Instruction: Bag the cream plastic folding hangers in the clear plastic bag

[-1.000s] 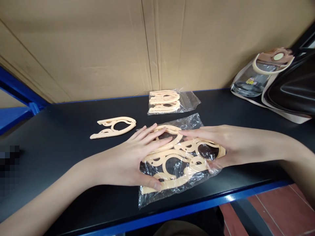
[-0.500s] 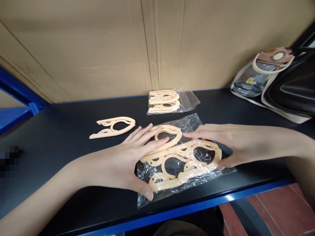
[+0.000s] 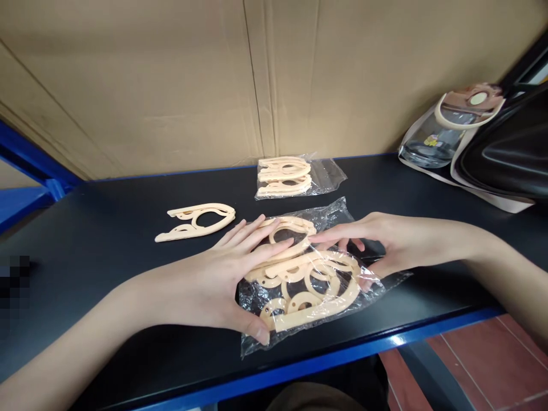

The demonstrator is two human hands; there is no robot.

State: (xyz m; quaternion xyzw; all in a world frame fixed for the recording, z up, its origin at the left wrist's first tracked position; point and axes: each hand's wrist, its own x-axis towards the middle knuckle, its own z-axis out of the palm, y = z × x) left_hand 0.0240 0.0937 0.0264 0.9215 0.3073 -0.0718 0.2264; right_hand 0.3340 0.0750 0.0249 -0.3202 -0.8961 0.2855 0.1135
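Observation:
A clear plastic bag [image 3: 331, 212] lies on the dark tabletop with several beige folding hangers [image 3: 317, 311] inside. My left hand [image 3: 205, 285] rests flat across the bag's left side, fingers spread over the upper hanger and thumb at the near left corner. At the right end, my right hand [image 3: 385, 242] has its index finger stretched to the tip of the upper hanger. Its thumb touches the rounded end of the nearer hangers through the film, and its other fingers are partly hidden. Thumb and index finger are wide apart.
A loose beige folding hanger [image 3: 214, 228] lies to the left. Behind is a second bag of hangers [image 3: 285, 177]. A clear bottle [image 3: 436, 140] with a strap stands at the back right beside a black bag [image 3: 509, 154]. Cardboard [image 3: 171, 85] backs the table; a blue edge [image 3: 342, 359] runs along its front.
My right hand has moved left, and the nearer hangers have slid left and closer together inside the bag. My left hand has stayed in place.

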